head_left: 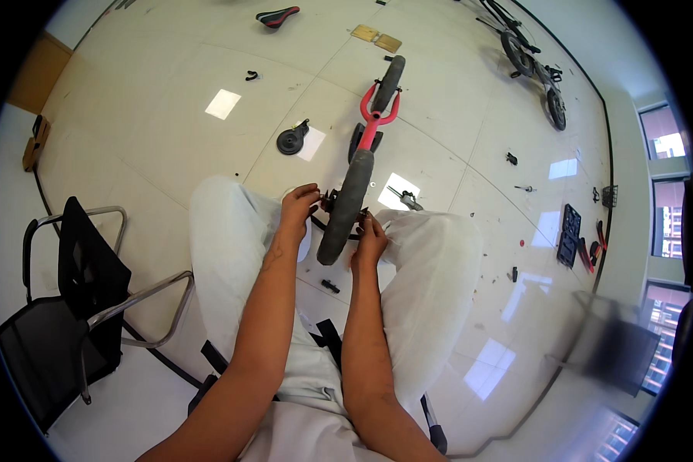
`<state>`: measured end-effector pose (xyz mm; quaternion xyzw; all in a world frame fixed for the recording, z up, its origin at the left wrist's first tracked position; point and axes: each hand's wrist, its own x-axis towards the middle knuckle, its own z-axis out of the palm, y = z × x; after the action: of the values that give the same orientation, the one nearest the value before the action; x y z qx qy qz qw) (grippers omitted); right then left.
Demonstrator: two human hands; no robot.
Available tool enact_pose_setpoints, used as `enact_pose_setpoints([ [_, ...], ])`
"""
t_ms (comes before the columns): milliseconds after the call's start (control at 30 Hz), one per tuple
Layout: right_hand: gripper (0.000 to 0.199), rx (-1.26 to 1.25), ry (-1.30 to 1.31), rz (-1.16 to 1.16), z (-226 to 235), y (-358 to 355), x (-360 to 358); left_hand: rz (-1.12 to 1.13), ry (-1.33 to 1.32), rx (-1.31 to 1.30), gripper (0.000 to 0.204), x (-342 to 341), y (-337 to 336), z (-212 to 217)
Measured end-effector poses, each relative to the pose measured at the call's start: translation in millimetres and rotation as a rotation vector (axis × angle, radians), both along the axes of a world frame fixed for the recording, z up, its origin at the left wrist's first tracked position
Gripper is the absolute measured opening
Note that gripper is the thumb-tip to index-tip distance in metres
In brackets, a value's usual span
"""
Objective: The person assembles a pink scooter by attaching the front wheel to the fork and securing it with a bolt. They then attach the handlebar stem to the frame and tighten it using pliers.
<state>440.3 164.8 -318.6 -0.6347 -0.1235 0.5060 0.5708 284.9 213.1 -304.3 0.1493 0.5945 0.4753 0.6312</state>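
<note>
Wheel (pixel 349 200) sits between left grip (pixel 300 203) and right grip (pixel 371 234), both at its hub hardware (pixel 329 201), whether clamped cannot tell; uneven finger pressure could tip it or let hardware drop beneath them.

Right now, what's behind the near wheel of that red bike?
Beyond the near wheel, the red frame runs to the far wheel. Dark parts poke out either side, by the left hand and right hand. Whatever the wheel covers directly can't be seen.

bare forearms (pixel 263 331) extended forward, two hands (pixel 297 209) (pixel 370 242) near each other, fingers (pixel 309 191) bent
</note>
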Motion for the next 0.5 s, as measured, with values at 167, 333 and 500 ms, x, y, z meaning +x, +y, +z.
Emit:
enact_pose_setpoints([
  [167,0.027,0.042,0.183,0.059,-5,-6,10,-0.125,0.082,-0.035,0.022,1,-2,-1],
  [333,0.026,0.073,0.085,0.115,-4,-4,8,-0.127,0.179,-0.006,0.023,-3,-1,-4],
  [500,0.023,0.064,-0.054,0.129,-4,-3,12,-0.087,0.175,0.019,0.022,-1,-1,-6],
])
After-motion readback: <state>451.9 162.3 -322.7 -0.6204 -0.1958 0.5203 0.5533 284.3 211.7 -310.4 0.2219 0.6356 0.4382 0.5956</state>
